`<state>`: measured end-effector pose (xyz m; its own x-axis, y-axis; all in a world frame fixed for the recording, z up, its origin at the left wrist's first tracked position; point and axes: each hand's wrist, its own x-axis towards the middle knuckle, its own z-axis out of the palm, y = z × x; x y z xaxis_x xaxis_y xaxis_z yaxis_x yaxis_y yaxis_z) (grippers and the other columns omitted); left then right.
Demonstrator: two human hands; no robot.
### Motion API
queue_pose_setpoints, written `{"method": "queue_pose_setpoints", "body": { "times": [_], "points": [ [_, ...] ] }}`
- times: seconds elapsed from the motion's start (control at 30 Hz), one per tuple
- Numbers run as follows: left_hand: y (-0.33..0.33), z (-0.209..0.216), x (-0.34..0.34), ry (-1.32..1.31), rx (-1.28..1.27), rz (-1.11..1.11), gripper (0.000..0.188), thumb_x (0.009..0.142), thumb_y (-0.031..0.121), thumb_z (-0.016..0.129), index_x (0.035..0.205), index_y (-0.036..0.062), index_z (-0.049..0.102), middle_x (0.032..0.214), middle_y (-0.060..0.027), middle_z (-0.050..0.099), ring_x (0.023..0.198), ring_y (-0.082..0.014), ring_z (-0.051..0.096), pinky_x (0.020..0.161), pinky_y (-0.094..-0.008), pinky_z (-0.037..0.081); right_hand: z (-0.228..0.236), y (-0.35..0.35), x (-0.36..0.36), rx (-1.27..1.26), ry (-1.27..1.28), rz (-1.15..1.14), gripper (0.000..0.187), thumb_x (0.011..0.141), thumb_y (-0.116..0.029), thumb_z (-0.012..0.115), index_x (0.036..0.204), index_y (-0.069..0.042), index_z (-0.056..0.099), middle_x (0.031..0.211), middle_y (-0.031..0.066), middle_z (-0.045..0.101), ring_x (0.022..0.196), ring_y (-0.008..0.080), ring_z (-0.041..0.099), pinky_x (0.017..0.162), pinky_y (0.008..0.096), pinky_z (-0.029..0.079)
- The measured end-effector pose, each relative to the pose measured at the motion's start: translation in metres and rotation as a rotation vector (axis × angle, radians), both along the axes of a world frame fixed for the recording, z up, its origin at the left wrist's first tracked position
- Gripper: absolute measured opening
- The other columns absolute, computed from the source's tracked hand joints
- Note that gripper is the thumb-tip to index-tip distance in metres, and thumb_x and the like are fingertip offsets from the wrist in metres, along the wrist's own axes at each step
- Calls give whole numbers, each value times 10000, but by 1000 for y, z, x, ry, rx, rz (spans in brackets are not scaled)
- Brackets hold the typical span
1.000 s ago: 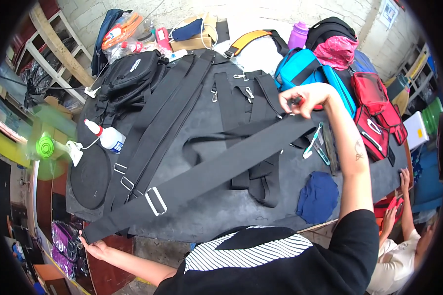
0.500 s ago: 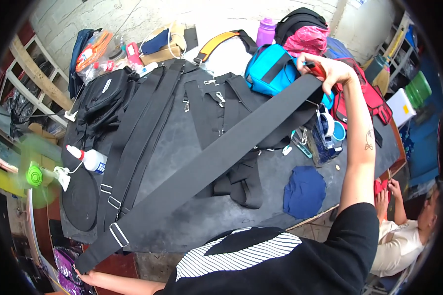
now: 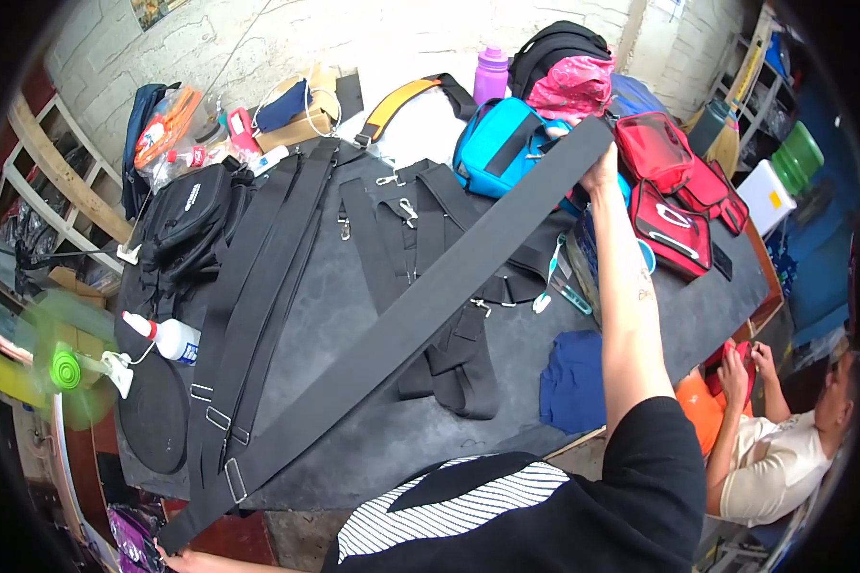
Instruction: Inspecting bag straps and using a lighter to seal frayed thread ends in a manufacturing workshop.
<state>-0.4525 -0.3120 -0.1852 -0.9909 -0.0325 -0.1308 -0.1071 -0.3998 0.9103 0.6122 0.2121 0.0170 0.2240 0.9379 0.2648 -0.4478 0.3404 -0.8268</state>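
A long, wide black webbing strap [image 3: 420,306] stretches diagonally over the dark table. My right hand [image 3: 599,170] is closed around its upper end, raised near the blue bag; the strap hides most of the fingers. At the lower left, beyond the table's front edge, my left hand [image 3: 170,560] pinches the other end. A silver metal slider buckle [image 3: 235,480] sits on the strap close to that end. Several more black straps [image 3: 268,286] with buckles lie to the left, and a bundle of black straps with metal clips [image 3: 463,368] rests beneath the stretched one.
A black bag [image 3: 189,212] and a white bottle with a red cap [image 3: 174,338] stand at left, beside a spinning green fan [image 3: 67,365]. Blue bag [image 3: 497,143], purple bottle [image 3: 491,74] and red bags [image 3: 674,229] line the back. Dark blue cloth [image 3: 573,382] lies right; a seated person [image 3: 784,458] works nearby.
My right hand has shifted left and slightly down with the strap's end. The red object seen in it earlier is now hidden. The whole view has shifted a little, showing more of the red bags.
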Motion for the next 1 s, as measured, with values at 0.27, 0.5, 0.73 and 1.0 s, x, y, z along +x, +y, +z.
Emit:
{"method": "queue_pose_setpoints", "body": {
  "times": [0.27, 0.5, 0.73, 1.0],
  "points": [
    [33, 31, 13, -96, 310, 50, 297, 787, 153, 648, 1015, -39, 640, 1014, -107, 615, 957, -234, 581, 885, -349, 449, 32, -24, -26, -478, -42, 151, 669, 849, -578, 431, 1182, -8, 540, 1021, 93, 650, 839, 223, 640, 759, 362, 512],
    [-19, -6, -50, -23, 196, 73, 43, 776, 76, 578, 736, 61, 583, 674, -30, 507, 605, -161, 518, 582, -319, 481, 51, 6, 37, -845, -944, 798, 544, 627, -128, 813, 1075, -104, 505, 882, 15, 590, 715, 105, 564, 526, 240, 441],
    [12, -25, -3, -155, 355, 87, 32, 785, 48, 553, 768, 40, 578, 672, -28, 500, 596, -154, 510, 566, -301, 461, 89, -8, 35, -729, -1018, 841, 740, 545, -35, 842, 1158, -126, 437, 849, 24, 556, 695, 140, 546, 590, 270, 462],
    [105, 49, 123, -244, 528, 117, 51, 794, 17, 523, 805, 16, 573, 671, -27, 491, 585, -145, 502, 548, -279, 437, 96, 35, -15, -726, -1667, 235, 520, 733, -472, 671, 1008, -41, 578, 820, 63, 606, 689, 162, 617, 501, 299, 443]
  ]
}}
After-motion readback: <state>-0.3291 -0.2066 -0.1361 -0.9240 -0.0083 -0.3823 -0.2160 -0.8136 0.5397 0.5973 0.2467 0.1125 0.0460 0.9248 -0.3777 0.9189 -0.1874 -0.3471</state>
